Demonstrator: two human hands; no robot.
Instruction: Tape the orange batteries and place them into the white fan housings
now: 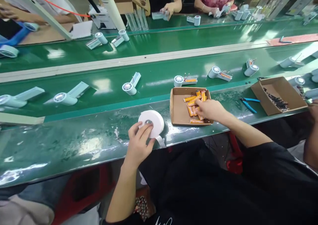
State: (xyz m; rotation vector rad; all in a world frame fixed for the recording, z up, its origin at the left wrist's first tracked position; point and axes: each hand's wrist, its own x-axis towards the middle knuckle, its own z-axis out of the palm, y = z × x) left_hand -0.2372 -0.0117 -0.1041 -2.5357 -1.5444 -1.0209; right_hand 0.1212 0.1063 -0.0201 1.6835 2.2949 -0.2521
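A roll of white tape [157,119] lies on the green bench with its loose end hanging toward the front edge. My left hand [141,140] grips its near left side, fingertips at the core. To the right is a shallow cardboard box [178,107] holding several orange cylindrical batteries [191,110]. Inside that box, my right hand [211,110] has its fingers pinched on a battery among the pile; the fingertips are partly hidden.
Behind the bench runs a green conveyor [104,85] carrying several pale blue handheld fan bodies [129,88], some with orange batteries inside. Blue-handled pliers [249,105] lie beside a box of small dark parts [269,102]. Co-workers sit across the line and at my right.
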